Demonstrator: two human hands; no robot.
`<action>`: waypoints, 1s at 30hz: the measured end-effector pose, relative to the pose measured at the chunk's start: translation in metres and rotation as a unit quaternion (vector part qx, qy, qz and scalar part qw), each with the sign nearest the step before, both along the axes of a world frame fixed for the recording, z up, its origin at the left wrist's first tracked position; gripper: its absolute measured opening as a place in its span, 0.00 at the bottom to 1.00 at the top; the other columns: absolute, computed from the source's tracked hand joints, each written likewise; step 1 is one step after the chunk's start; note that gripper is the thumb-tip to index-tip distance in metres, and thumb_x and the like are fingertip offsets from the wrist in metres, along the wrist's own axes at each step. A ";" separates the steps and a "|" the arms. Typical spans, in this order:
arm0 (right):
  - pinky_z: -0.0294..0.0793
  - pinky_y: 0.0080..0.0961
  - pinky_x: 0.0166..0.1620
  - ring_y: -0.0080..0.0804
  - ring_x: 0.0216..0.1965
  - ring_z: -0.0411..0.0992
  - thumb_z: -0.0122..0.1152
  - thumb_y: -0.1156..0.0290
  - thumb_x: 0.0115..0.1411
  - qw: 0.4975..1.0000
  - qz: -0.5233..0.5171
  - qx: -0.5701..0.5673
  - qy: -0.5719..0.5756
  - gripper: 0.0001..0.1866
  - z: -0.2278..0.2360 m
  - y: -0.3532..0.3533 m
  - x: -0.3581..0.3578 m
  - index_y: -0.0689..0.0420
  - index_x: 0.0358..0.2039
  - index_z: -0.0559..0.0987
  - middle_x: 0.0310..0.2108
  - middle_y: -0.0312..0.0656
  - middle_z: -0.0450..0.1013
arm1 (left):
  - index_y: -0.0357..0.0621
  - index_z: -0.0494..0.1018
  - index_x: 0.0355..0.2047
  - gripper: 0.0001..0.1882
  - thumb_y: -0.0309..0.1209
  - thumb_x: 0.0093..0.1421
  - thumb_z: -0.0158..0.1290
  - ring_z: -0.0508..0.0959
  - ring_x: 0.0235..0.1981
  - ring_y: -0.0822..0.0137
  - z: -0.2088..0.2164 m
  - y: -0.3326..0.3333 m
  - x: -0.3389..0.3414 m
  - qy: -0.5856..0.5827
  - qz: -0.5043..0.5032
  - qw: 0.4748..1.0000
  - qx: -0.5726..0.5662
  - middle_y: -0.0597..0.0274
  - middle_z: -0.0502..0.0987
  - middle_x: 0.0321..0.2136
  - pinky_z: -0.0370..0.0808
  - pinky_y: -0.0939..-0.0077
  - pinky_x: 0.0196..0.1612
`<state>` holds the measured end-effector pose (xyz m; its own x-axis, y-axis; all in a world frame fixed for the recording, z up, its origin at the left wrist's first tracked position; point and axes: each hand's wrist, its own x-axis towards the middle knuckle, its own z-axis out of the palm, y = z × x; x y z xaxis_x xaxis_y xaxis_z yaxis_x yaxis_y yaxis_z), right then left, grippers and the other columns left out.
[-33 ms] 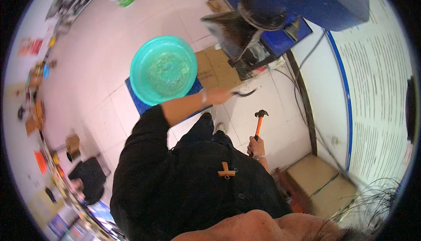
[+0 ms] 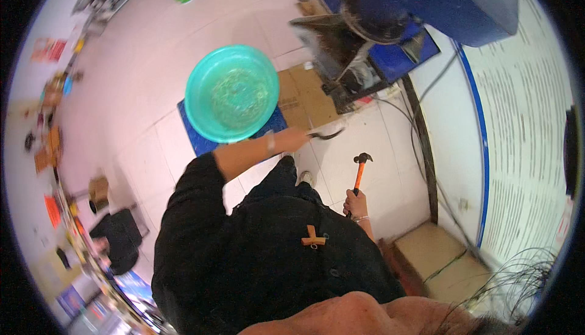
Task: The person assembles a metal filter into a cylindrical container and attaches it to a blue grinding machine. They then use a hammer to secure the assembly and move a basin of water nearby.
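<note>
My right hand (image 2: 355, 203) is wrapped round the black lower grip of a claw hammer (image 2: 361, 175), which points upward with its orange handle and dark head showing. My left hand (image 2: 292, 140) reaches across in front of my body, blurred, and is closed on a thin dark curved thing (image 2: 329, 135); its exact kind is not clear. The curved end sticks out to the right of the fingers, apart from the hammer head. Just beyond my left forearm stands a round turquoise basin (image 2: 194, 94) on a blue mat (image 2: 194, 134).
Flattened cardboard (image 2: 312, 97) lies right of the basin. A dark metal machine (image 2: 335, 42) with a blue base stands far right, beside a large blue bin (image 2: 451, 0). Cables (image 2: 417, 116) run along the right wall. A cardboard box (image 2: 426, 246) is near my right side; a black stool (image 2: 116, 237) stands left.
My left hand has moved left and slightly down with the curved thing in it. My right hand and the hammer have barely moved; the basin sits slightly farther right in the picture.
</note>
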<state>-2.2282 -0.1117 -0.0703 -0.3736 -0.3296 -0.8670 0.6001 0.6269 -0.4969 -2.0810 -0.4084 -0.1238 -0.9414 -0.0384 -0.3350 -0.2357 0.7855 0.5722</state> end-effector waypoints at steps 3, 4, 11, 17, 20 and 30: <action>0.54 0.22 0.09 0.21 0.08 0.55 0.51 0.70 0.55 0.994 0.107 0.005 0.014 0.11 -0.015 0.010 -0.032 0.54 0.21 0.61 0.11 0.32 0.56 | 0.42 0.71 0.34 0.10 0.26 0.51 0.46 0.74 0.29 0.49 -0.006 0.068 0.152 -0.011 0.165 0.982 -0.087 0.50 0.73 0.26 0.71 0.58 0.31; 0.54 0.22 0.09 0.21 0.08 0.55 0.51 0.69 0.55 0.992 0.128 -0.005 -0.001 0.10 -0.027 0.007 -0.038 0.54 0.21 0.61 0.11 0.32 0.56 | 0.43 0.71 0.32 0.07 0.26 0.53 0.45 0.74 0.25 0.49 -0.012 0.098 0.205 -0.017 0.269 0.957 -0.107 0.52 0.73 0.22 0.71 0.58 0.27; 0.56 0.22 0.09 0.22 0.07 0.55 0.51 0.69 0.55 0.948 0.312 -0.069 -0.004 0.09 0.010 -0.010 -0.061 0.57 0.24 0.64 0.10 0.33 0.57 | 0.49 0.60 0.19 0.13 0.39 0.58 0.39 0.54 0.06 0.74 0.101 0.318 0.317 0.075 0.927 0.208 0.303 0.72 0.54 0.08 0.51 0.79 0.09; 0.56 0.23 0.10 0.23 0.08 0.57 0.51 0.67 0.55 0.859 0.483 -0.161 0.047 0.09 0.059 -0.039 -0.035 0.59 0.25 0.66 0.10 0.35 0.59 | 0.50 0.65 0.15 0.11 0.37 0.52 0.46 0.65 0.11 0.67 0.024 0.513 0.377 -0.117 0.916 0.296 0.244 0.67 0.63 0.10 0.63 0.67 0.15; 0.59 0.24 0.14 0.22 0.11 0.59 0.51 0.69 0.53 0.766 0.568 -0.256 0.159 0.08 0.043 -0.062 0.004 0.60 0.26 0.67 0.12 0.35 0.61 | 0.48 0.72 0.16 0.12 0.38 0.37 0.63 0.76 0.20 0.61 0.014 0.546 0.372 -0.404 0.576 0.693 -0.157 0.62 0.74 0.15 0.73 0.66 0.24; 0.66 0.29 0.28 0.32 0.24 0.67 0.55 0.58 0.55 0.638 0.737 -0.177 0.138 0.16 -0.019 -0.175 0.107 0.60 0.24 0.70 0.23 0.41 0.69 | 0.37 0.72 0.19 0.12 0.34 0.49 0.46 0.75 0.16 0.57 0.089 0.539 0.412 -0.158 0.909 0.347 0.171 0.52 0.73 0.15 0.73 0.63 0.21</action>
<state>-2.1208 -0.2862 -0.0897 0.4462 -0.6558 -0.6089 -0.6512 0.2287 -0.7236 -1.6689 0.1302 -0.0351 0.6188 -0.3801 -0.6874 -0.2579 -0.9249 0.2793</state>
